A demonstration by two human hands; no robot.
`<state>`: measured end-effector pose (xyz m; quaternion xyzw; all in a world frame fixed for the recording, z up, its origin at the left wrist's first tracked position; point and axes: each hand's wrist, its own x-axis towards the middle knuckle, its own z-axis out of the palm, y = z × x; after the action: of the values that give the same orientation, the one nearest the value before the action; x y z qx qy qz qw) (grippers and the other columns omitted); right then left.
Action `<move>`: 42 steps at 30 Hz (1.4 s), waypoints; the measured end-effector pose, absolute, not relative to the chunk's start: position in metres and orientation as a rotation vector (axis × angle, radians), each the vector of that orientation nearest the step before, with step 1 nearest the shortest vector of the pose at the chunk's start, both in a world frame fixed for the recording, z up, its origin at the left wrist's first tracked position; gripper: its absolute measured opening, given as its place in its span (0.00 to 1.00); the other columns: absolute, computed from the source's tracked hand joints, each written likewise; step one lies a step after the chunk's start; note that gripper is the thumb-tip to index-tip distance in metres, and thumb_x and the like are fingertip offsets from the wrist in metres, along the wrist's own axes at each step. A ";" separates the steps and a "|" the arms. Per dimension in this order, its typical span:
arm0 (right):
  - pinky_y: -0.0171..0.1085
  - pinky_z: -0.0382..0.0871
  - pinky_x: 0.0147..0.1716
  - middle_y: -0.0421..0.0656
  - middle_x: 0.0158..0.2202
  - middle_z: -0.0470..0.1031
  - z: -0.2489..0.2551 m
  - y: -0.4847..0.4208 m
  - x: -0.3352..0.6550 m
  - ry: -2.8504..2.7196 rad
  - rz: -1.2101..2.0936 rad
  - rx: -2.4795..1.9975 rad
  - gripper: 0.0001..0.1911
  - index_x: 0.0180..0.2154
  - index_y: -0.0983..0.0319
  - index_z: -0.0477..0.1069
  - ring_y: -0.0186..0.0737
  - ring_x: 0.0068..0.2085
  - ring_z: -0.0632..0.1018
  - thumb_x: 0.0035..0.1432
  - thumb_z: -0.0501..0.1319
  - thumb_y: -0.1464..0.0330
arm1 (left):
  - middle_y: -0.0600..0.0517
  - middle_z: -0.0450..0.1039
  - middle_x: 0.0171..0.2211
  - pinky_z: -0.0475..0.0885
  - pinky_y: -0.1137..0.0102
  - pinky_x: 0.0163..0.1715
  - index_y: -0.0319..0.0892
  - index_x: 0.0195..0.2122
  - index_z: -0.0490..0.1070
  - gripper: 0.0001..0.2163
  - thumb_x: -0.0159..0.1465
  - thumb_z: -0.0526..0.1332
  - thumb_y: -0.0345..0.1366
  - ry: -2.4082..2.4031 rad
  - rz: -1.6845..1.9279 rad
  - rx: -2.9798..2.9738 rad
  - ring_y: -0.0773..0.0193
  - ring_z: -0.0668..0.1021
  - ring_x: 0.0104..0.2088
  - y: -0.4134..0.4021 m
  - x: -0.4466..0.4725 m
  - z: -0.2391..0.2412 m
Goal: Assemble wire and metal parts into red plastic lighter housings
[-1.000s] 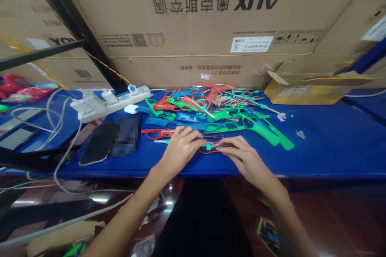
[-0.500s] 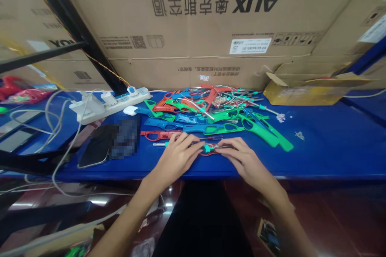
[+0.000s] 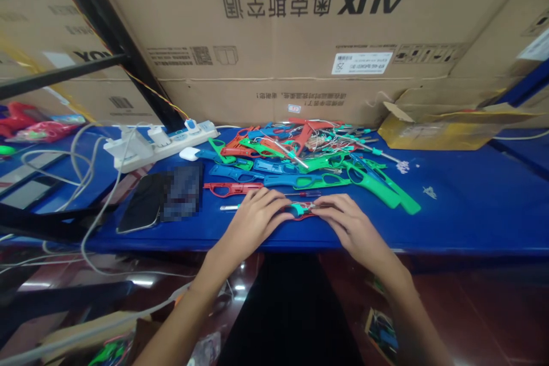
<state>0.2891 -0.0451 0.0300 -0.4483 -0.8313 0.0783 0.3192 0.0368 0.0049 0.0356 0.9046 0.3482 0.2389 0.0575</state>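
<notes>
Both hands work on a partly assembled utility lighter (image 3: 297,209) lying near the table's front edge. Its red shell, teal inner part and thin wires show between my fingers, and its metal tube sticks out on the left. My left hand (image 3: 257,217) is closed around the lighter's left part, the thumb by the teal piece. My right hand (image 3: 351,226) pinches its right end; the fingertips cover the exact spot. Just behind lie a red lighter shell half (image 3: 234,189) and what looks like a thin screwdriver (image 3: 313,194).
A heap of red, green and blue lighter shells (image 3: 283,167) with wired tubes lies behind the hands. A white power strip (image 3: 171,146), a phone (image 3: 141,200) and cables are on the left. A yellow-taped carton (image 3: 433,131) stands back right, before a big cardboard box (image 3: 274,63).
The view has shifted slightly, moving the scene a little to the right. Both hands stay on the lighter; the fingers have moved only slightly.
</notes>
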 end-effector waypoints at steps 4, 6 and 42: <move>0.50 0.73 0.52 0.47 0.52 0.77 0.030 -0.046 0.288 -2.175 0.237 -1.206 0.14 0.50 0.56 0.76 0.47 0.53 0.75 0.72 0.54 0.72 | 0.50 0.78 0.48 0.66 0.61 0.49 0.44 0.48 0.75 0.11 0.71 0.61 0.44 1.037 0.741 2.627 0.58 0.76 0.48 0.007 0.036 0.035; 0.51 0.73 0.52 0.47 0.52 0.77 0.029 -0.046 0.288 -2.173 0.235 -1.216 0.14 0.50 0.56 0.76 0.47 0.53 0.76 0.72 0.54 0.72 | 0.50 0.78 0.48 0.66 0.61 0.50 0.44 0.48 0.75 0.12 0.70 0.62 0.44 1.035 0.751 2.582 0.59 0.75 0.48 0.009 0.037 0.034; 0.50 0.68 0.52 0.47 0.54 0.74 0.026 -0.044 0.286 -2.254 0.180 -1.374 0.15 0.55 0.53 0.73 0.49 0.53 0.73 0.72 0.55 0.69 | 0.50 0.76 0.49 0.65 0.60 0.51 0.45 0.49 0.74 0.12 0.71 0.60 0.45 1.074 0.679 2.628 0.57 0.74 0.48 0.007 0.039 0.038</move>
<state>0.2856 -0.0441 0.0257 -0.5034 -0.8258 0.0661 0.2454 0.0388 0.0068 0.0384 0.8947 0.3656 0.2312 0.1112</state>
